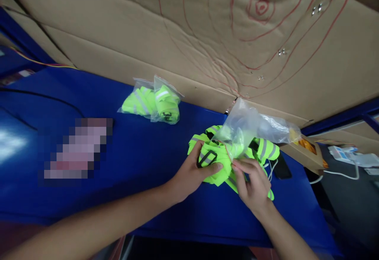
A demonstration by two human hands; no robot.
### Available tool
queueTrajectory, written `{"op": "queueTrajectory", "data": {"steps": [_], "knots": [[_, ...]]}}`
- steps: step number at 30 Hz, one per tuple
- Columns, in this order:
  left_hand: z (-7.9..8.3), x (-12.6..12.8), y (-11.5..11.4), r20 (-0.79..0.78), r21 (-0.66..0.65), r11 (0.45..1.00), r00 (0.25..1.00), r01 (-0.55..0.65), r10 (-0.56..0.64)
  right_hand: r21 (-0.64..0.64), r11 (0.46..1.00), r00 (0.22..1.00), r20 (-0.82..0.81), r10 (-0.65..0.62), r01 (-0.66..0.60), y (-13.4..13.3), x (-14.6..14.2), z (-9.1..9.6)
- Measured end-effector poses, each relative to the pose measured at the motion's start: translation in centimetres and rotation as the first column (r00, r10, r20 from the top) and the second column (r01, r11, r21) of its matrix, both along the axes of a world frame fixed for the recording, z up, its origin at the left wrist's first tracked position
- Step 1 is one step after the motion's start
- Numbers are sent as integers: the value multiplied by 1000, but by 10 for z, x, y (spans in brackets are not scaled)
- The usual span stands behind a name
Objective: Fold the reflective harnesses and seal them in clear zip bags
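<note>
My left hand (192, 169) grips a rolled neon-yellow reflective vest (217, 171) with grey strips and a black buckle, thumb on its front. Closed in a pinch, my right hand (253, 179) holds the edge of a clear plastic bag (241, 119) at the right side of the roll. A thin reddish line runs along that edge, down to my fingertips. The bag's mouth lies against the roll; how far the roll is inside it I cannot tell. More neon fabric with grey strips (268, 149) lies loose behind and beside my right hand.
Two bagged neon bundles, one left (139, 102) and one right (167, 104), lean together near the cardboard wall (118, 42). A pixelated flat object (79, 147) lies left on the blue table (142, 149). At right are a dark phone (282, 167), white cable and cardboard box (306, 157).
</note>
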State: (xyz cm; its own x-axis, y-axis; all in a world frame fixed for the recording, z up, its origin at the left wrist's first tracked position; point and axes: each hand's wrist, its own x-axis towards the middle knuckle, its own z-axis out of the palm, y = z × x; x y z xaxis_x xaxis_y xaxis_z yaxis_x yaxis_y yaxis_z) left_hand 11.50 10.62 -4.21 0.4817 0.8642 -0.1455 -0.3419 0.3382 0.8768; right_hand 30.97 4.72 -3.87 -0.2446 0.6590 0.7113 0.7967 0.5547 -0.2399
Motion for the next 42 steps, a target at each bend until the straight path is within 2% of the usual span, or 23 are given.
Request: {"op": "queueTrajectory", "data": {"steps": [2, 4, 6, 10, 14, 16, 18, 21, 23, 25, 28, 30, 32, 34, 36, 39, 42], "knots": [[-3, -3, 3, -161, 202, 979, 986, 2, 31, -49, 999, 1000, 30, -11, 12, 3, 4, 0], [-5, -8, 4, -336, 421, 903, 940, 89, 64, -25, 998, 999, 20, -49, 49, 4, 10, 2], [-5, -11, 1, -455, 546, 812, 887, 204, 84, 1, 998, 998, -21, -55, 55, 2, 14, 6], [-6, -13, -2, -554, 639, 712, 816, 290, 164, -56, 997, 999, 12, 53, -52, -1, 15, 14], [-6, -10, -1, -618, 665, 673, 744, 324, 253, -21, 994, 993, 49, 109, -108, 0, 7, 15], [-4, -8, -2, -650, 639, 689, 718, 341, 247, 0, 997, 995, 52, 81, -81, -1, 3, 14], [-1, -8, -4, -664, 567, 752, 726, 335, 178, 40, 997, 993, 96, 68, -73, -2, -1, 15], [2, -6, -4, -542, 419, 871, 840, 257, 12, 64, 992, 968, 237, 87, -105, -5, -5, 16], [2, -5, -2, -378, 364, 913, 925, 184, -35, 47, 994, 949, 306, 82, -101, -6, -6, 17], [1, -3, 1, -238, 334, 936, 971, 114, -33, 23, 996, 953, 293, 77, -87, -6, -6, 18], [-2, -2, 6, -120, 268, 962, 992, 61, -30, -23, 996, 989, 122, 87, -84, -3, -2, 15], [-4, -2, 7, -83, 244, 969, 996, 49, -30, -68, 997, 998, -50, 23, -27, 0, 3, 12], [-5, -2, 7, -77, 247, 968, 997, 50, -32, -156, 986, 967, -234, -101, 65, 2, 7, 8], [-7, -3, 6, -99, 249, 967, 994, 60, -36, -274, 958, 903, -384, -192, 87, 4, 9, 4], [-7, -4, 4, -122, 244, 967, 992, 72, -44, -358, 933, 831, -509, -225, 34, 6, 9, 2], [-8, -5, 2, -98, 249, 965, 993, 85, -63, -396, 913, 758, -624, -192, -95, 8, 8, 2], [-8, -5, 1, -24, 252, 965, 997, 79, -75, -444, 884, 803, -575, -155, -147, 7, 9, 7]]}}
